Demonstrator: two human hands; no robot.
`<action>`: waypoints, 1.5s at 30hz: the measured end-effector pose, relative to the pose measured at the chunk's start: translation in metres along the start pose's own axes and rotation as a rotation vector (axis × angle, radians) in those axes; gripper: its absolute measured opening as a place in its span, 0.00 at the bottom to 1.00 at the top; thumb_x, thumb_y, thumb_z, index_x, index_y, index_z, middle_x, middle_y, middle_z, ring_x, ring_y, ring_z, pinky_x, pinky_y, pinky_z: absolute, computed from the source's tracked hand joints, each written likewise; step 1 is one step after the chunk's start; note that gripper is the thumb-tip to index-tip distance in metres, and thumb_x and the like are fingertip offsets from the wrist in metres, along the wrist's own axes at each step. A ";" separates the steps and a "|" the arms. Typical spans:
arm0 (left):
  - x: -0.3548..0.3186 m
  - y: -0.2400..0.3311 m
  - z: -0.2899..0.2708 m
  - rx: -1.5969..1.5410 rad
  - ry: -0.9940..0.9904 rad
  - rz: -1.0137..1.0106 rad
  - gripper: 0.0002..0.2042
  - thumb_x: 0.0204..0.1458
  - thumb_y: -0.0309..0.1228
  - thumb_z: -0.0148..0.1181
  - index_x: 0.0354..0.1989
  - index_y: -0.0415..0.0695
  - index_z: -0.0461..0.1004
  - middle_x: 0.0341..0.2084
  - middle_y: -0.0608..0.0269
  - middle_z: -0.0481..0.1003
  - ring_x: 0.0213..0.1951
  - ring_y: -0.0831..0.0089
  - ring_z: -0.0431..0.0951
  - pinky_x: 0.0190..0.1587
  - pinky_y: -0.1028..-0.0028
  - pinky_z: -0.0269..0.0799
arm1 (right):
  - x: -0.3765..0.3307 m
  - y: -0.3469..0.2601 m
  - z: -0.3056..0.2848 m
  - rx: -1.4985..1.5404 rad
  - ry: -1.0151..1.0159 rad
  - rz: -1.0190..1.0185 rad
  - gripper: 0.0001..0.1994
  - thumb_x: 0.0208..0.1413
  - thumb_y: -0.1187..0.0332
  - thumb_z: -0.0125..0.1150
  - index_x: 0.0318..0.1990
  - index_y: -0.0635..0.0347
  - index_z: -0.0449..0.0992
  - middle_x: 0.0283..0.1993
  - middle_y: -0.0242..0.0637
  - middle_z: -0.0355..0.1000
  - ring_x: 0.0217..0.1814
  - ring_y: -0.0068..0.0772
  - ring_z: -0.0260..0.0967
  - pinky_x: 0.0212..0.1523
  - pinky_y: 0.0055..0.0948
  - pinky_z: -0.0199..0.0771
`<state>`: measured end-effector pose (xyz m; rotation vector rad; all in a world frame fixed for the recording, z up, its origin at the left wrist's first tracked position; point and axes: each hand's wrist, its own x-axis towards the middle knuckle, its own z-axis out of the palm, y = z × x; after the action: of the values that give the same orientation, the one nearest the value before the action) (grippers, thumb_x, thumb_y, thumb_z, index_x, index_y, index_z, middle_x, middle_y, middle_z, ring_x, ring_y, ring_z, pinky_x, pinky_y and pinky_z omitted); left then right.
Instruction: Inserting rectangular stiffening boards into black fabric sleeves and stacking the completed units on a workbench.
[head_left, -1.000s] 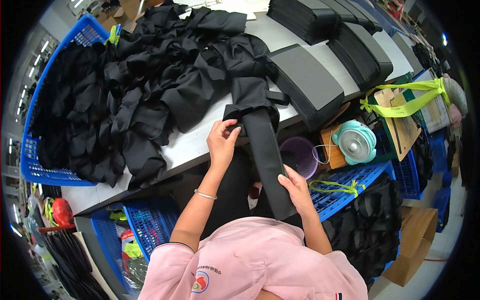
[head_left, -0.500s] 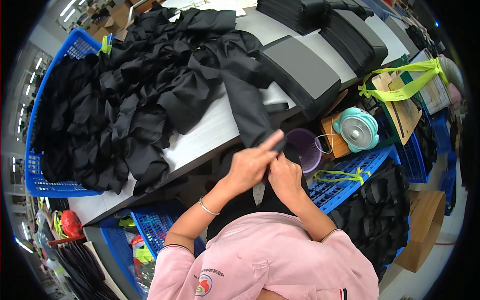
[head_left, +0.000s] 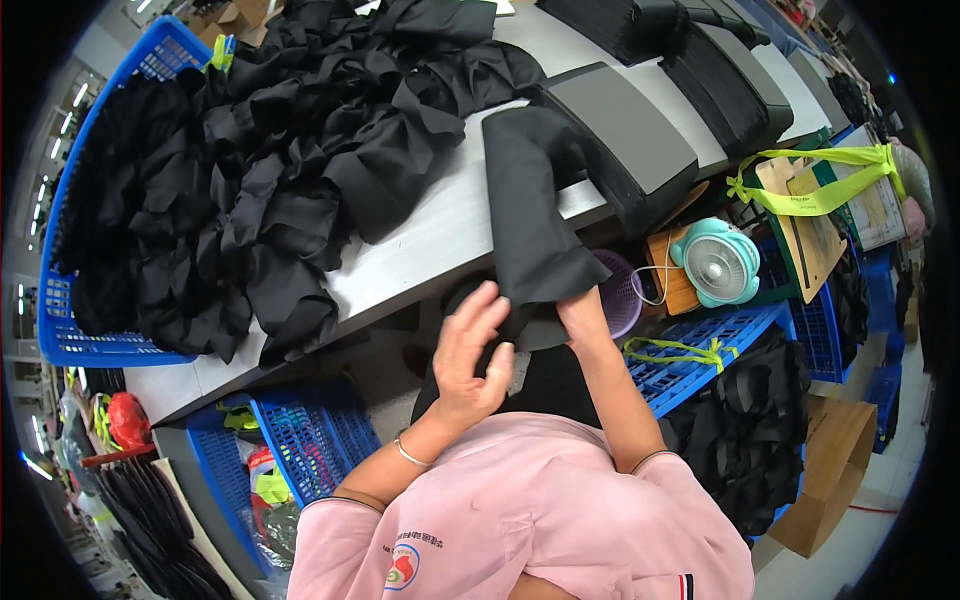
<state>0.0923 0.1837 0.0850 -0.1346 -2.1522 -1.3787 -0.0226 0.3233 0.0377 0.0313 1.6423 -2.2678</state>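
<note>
1. Around the edges, a workroom with cardboard boxes, crates and strip lights; across the middle, a pale bench (head_left: 425,245) running at a slant.
2. On the left of the bench, a large crumpled pile of black cloth (head_left: 270,170), spilling out of a blue basket (head_left: 110,350) with a yellow tie at its far corner.
3. At the right of the bench, neat stacks of black pieces, the nearest stack (head_left: 625,125) with a flat grey top.
4. Between pile and stacks, a long black cloth piece (head_left: 530,210): far end lying on the bench just beside the nearest stack, near end hanging over the front edge above the lap.
5. At the near end of that piece, the right hand (head_left: 584,315), with fingers hidden by cloth; cannot tell whether clamped or loose.
6. Just left of the same end, the left hand (head_left: 472,352), with fingers spread and thumb apart, holding nothing visible; cannot tell about contact with the cloth.
7. On the left wrist, a bracelet (head_left: 410,452); below, a pink shirt (head_left: 530,500).
8. Beyond the right hand, a purple bin (head_left: 625,295) and a turquoise fan (head_left: 715,262).
9. Near the right elbow, a blue crate (head_left: 690,365) beside more black pieces (head_left: 745,420).
</note>
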 end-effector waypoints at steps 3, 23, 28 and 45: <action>-0.006 -0.004 0.002 0.071 0.019 -0.105 0.35 0.42 0.16 0.59 0.65 0.38 0.63 0.68 0.46 0.58 0.66 0.56 0.63 0.61 0.63 0.65 | 0.001 -0.007 0.006 0.374 0.007 0.100 0.25 0.66 0.53 0.55 0.63 0.60 0.67 0.58 0.36 0.72 0.58 0.31 0.72 0.57 0.34 0.75; 0.024 0.006 0.026 -0.075 0.304 -0.069 0.31 0.38 0.08 0.57 0.54 0.46 0.77 0.48 0.60 0.72 0.41 0.71 0.76 0.32 0.77 0.74 | -0.004 -0.006 0.014 0.664 -0.452 0.109 0.22 0.58 0.55 0.63 0.56 0.56 0.73 0.54 0.39 0.75 0.54 0.37 0.75 0.51 0.37 0.80; 0.027 0.012 0.023 -0.085 0.330 -0.081 0.29 0.37 0.07 0.56 0.50 0.45 0.80 0.45 0.60 0.74 0.39 0.71 0.76 0.32 0.76 0.74 | -0.009 -0.001 0.019 0.630 -0.302 0.095 0.23 0.57 0.54 0.65 0.55 0.57 0.73 0.52 0.38 0.75 0.52 0.37 0.75 0.49 0.36 0.81; 0.029 0.021 0.018 -0.031 0.272 -0.056 0.26 0.38 0.07 0.60 0.48 0.43 0.82 0.43 0.61 0.74 0.40 0.74 0.76 0.33 0.78 0.73 | -0.013 -0.003 0.033 0.620 -0.188 0.077 0.16 0.61 0.58 0.58 0.48 0.61 0.74 0.43 0.39 0.75 0.40 0.35 0.77 0.37 0.33 0.83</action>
<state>0.0686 0.2030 0.1115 0.0977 -1.9223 -1.3755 -0.0053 0.2972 0.0542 0.0276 0.7891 -2.5347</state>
